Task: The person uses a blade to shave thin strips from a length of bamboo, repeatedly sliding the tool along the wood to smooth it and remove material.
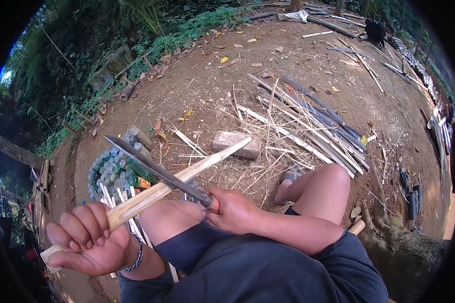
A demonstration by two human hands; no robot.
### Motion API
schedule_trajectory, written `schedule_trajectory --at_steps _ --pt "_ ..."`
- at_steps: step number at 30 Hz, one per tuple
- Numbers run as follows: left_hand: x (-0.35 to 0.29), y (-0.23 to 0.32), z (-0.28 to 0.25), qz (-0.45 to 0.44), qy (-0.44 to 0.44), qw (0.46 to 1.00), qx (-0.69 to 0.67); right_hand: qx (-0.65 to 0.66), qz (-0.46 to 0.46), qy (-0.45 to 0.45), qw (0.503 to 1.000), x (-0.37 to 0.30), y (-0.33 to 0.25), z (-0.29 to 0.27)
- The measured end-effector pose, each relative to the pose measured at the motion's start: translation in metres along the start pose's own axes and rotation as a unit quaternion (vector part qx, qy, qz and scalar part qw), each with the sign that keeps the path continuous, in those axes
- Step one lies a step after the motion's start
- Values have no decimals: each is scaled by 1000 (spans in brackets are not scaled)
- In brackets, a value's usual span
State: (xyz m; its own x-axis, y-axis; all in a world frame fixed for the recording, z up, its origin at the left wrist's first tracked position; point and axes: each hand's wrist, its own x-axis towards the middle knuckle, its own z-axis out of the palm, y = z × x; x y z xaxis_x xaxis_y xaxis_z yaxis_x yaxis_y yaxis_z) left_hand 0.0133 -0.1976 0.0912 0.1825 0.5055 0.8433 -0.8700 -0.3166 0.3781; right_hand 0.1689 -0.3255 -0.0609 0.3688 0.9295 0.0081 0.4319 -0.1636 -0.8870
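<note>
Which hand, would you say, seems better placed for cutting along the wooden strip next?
Probably the right hand: it grips the knife, whose blade crosses the wooden strip in this view. The left hand grips the strip near its lower end, so it seems better suited to steadying.

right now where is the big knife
In the head view, the knife is left of centre, gripped in the right hand and crossing the pale wood strip that the left hand holds.
</note>
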Motion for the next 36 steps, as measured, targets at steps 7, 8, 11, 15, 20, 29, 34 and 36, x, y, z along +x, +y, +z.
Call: schedule_trajectory --at_steps 7,8,11,15,20,29,34,36 --pt "-27 10 10 21 4 1000 14 -34 96 12 995 -14 27 0" --pt "-28 12 19 30 7 999 27 -20 48 7 999 -24 3 -2" --pt "-31 10 26 39 35 998 27 4 1 11 1000 -26 -1 6" --pt "-32 8 30 24 60 996 60 -34 146 48 987 -12 91 -4" --pt "-29 12 37 31 35 996 71 -11 -62 -8 998 -16 -7 -1" --pt "-22 3 36 39 86 991 97 14 -39 -45 998 -17 -15 0" --pt "-20 8 37 2 55 996 69 -47 177 29 983 -2 84 -3" --pt "-11 12 31 31 54 994 90 -16 149 31 988 4 64 8"
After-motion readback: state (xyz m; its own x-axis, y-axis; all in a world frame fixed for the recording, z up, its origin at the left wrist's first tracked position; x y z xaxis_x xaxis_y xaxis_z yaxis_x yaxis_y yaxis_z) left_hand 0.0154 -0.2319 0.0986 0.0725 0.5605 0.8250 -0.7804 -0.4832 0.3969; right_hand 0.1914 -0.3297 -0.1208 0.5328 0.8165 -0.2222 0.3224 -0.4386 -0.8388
